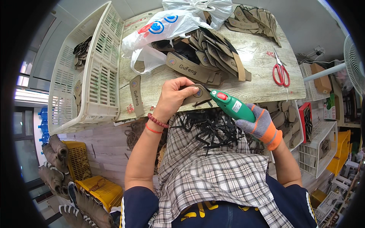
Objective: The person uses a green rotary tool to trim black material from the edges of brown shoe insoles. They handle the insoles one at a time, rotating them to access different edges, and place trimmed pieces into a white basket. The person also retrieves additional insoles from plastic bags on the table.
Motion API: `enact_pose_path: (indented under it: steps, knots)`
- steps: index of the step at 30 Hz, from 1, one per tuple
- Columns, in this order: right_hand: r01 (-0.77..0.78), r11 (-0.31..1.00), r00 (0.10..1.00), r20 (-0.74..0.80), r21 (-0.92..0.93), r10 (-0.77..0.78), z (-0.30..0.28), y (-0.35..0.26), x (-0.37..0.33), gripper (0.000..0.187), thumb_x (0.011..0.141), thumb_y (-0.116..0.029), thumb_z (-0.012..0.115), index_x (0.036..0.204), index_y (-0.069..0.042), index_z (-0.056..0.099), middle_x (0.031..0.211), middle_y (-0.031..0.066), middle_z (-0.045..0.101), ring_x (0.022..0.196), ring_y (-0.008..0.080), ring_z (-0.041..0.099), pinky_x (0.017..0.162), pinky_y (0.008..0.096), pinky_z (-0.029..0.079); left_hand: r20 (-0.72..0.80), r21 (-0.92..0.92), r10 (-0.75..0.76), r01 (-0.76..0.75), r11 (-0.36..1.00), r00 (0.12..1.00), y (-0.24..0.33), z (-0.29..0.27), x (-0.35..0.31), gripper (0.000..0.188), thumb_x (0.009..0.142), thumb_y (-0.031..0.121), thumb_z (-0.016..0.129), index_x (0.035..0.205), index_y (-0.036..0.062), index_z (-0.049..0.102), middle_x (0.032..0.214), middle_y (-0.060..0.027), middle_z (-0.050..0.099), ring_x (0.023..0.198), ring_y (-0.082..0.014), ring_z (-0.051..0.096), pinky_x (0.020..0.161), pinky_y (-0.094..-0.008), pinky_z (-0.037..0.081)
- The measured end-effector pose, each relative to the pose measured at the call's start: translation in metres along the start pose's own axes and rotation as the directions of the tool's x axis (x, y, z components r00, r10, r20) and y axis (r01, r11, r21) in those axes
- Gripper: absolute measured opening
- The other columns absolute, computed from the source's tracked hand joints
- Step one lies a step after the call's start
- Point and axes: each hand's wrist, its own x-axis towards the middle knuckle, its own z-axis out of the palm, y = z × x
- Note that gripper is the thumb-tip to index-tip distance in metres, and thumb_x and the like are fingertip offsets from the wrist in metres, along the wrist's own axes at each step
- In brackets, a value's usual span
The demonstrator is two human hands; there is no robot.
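My bare left hand (173, 95) pinches a grey-brown curved fabric piece (201, 92) with a printed round emblem, near the table's front edge. My right hand (262, 127), in a grey and orange glove, is wrapped around a green handheld electric cutter (232, 106) with a red button. Its dark tip meets or nearly meets the piece's right end; exact contact is too small to tell. Thin black trimmed strips (220, 131) lie tangled on the checked apron (213, 171) over my lap. One more curved piece (135, 95) rests on the table to the left.
Beyond my hands lies a heap of similar pieces (182, 68), beside a white plastic bag (152, 34). Another pile (253, 22) sits far right, with red-handled scissors (281, 75) nearer. A white basket (100, 76) stands left; a fan (353, 60) is at right.
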Motion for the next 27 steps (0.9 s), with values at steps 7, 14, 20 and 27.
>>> enact_pose_path:
  steps: [7,14,20,27]
  knots:
    - [-0.021,1.000,0.998,0.055,-0.005,0.021,0.007,-0.009,0.013,0.044,0.075,-0.028,0.074,0.104,0.001,0.058,0.069,0.0024,0.059,0.061,0.0041,0.051,0.055,0.0205,0.043,0.119,-0.012,-0.051,0.053,0.999,0.992,0.000,0.000,-0.006,0.005,0.080,0.003,0.063,0.082,-0.0011,0.063,0.078,-0.0015,0.064,0.069,-0.0052,0.056,0.062,-0.0181,0.045]
    - [-0.119,0.988,0.991,-0.054,0.099,0.124,0.005,-0.001,0.011,0.047,0.076,-0.029,0.073,0.107,0.001,0.055,0.070,0.0021,0.060,0.060,0.0052,0.052,0.053,0.0216,0.043,-0.338,0.883,0.459,0.108,0.457,0.822,-0.002,-0.068,0.006,0.017,0.077,0.019,0.067,0.084,0.0036,0.064,0.075,-0.0042,0.060,0.072,-0.0155,0.055,0.065,-0.0303,0.044]
    - [-0.033,0.999,0.983,-0.179,-0.025,0.028,0.019,0.013,0.018,0.047,0.075,-0.030,0.073,0.105,0.002,0.056,0.070,0.0042,0.061,0.060,0.0069,0.054,0.054,0.0232,0.045,-0.676,0.589,0.414,0.109,0.801,0.609,-0.058,-0.032,0.063,0.023,0.072,0.021,0.072,0.073,0.0025,0.059,0.070,-0.0062,0.056,0.061,-0.0161,0.051,0.059,-0.0298,0.042]
    - [0.041,0.988,0.959,-0.273,-0.149,-0.081,0.028,-0.001,0.023,0.051,0.073,-0.034,0.075,0.106,0.001,0.057,0.072,0.0062,0.063,0.059,0.0095,0.057,0.056,0.0249,0.047,-0.743,-0.045,0.298,-0.488,0.871,0.599,-0.035,0.002,0.045,0.012,0.081,0.002,0.063,0.091,0.0006,0.056,0.080,-0.0034,0.060,0.068,-0.0094,0.055,0.061,-0.0211,0.044]
